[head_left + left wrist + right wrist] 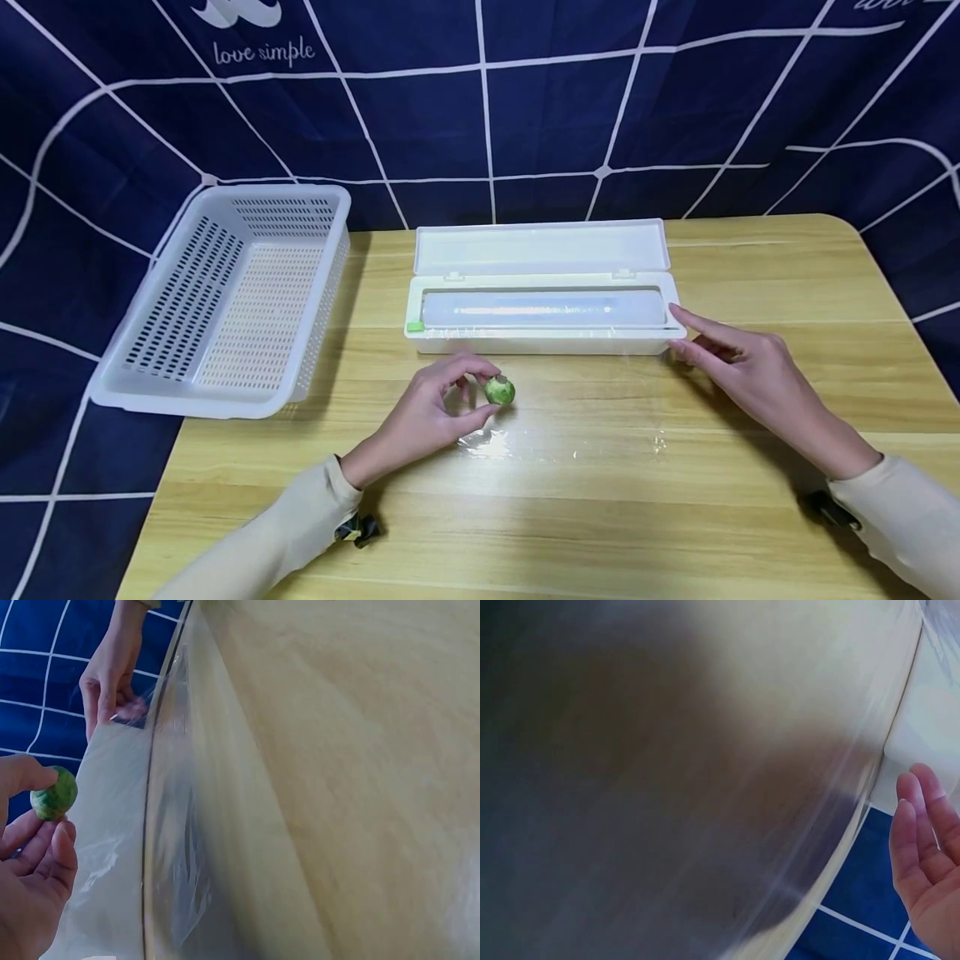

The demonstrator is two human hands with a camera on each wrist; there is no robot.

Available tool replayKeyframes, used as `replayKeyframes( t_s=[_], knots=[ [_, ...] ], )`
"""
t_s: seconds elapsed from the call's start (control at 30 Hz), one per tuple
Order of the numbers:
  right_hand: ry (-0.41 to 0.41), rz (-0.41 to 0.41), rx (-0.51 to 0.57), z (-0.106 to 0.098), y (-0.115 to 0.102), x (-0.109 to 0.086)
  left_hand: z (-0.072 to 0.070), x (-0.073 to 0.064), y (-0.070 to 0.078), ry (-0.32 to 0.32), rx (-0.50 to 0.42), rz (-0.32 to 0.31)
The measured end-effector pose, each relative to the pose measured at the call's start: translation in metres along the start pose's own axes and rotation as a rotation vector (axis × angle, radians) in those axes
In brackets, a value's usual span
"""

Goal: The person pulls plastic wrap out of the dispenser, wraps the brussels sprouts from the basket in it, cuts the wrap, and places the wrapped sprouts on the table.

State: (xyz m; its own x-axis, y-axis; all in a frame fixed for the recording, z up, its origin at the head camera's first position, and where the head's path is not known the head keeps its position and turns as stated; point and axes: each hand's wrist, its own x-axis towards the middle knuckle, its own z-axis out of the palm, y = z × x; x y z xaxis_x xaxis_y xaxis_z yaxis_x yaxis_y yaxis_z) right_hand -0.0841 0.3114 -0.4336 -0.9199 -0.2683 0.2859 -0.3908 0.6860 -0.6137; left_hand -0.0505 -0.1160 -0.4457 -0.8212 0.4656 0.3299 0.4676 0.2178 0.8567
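Note:
My left hand [442,400] pinches a small green Brussels sprout [499,390] between thumb and fingertips, in front of a long white cling film dispenser [540,343]. The left wrist view shows the sprout [54,793] with the thumb on top and the fingertips below. The dispenser's lid [540,248] stands raised, and a roll of cling film [543,308] lies inside. A clear sheet of film [495,443] stretches from its front over the table. My right hand [738,367] rests fingertips at the dispenser's right end, its fingers [904,832] fairly straight.
A white perforated basket [318,325] stands at the left of the wooden table [585,533]. A small green slider [415,327] sits at the dispenser's left front corner. Behind the table hangs a dark blue cloth [547,108] with white lines.

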Motion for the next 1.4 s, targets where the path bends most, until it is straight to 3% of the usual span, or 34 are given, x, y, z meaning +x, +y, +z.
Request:
replayKeyframes(
  t_s=[0.37,0.87,1.1,1.4],
  knots=[
    [0.0,-0.002,0.002,0.0,0.0,0.001,0.013,0.003,0.004,-0.123,0.04,-0.059],
    [0.0,-0.005,0.008,0.0,0.001,0.001,0.034,0.009,-0.001,-0.211,0.074,-0.028],
    [0.001,-0.013,0.016,0.0,0.0,0.001,0.043,0.009,-0.002,-0.242,0.099,-0.01],
    [0.002,-0.015,0.029,0.0,0.0,0.001,0.046,0.007,-0.004,-0.234,0.154,0.01]
  ],
)
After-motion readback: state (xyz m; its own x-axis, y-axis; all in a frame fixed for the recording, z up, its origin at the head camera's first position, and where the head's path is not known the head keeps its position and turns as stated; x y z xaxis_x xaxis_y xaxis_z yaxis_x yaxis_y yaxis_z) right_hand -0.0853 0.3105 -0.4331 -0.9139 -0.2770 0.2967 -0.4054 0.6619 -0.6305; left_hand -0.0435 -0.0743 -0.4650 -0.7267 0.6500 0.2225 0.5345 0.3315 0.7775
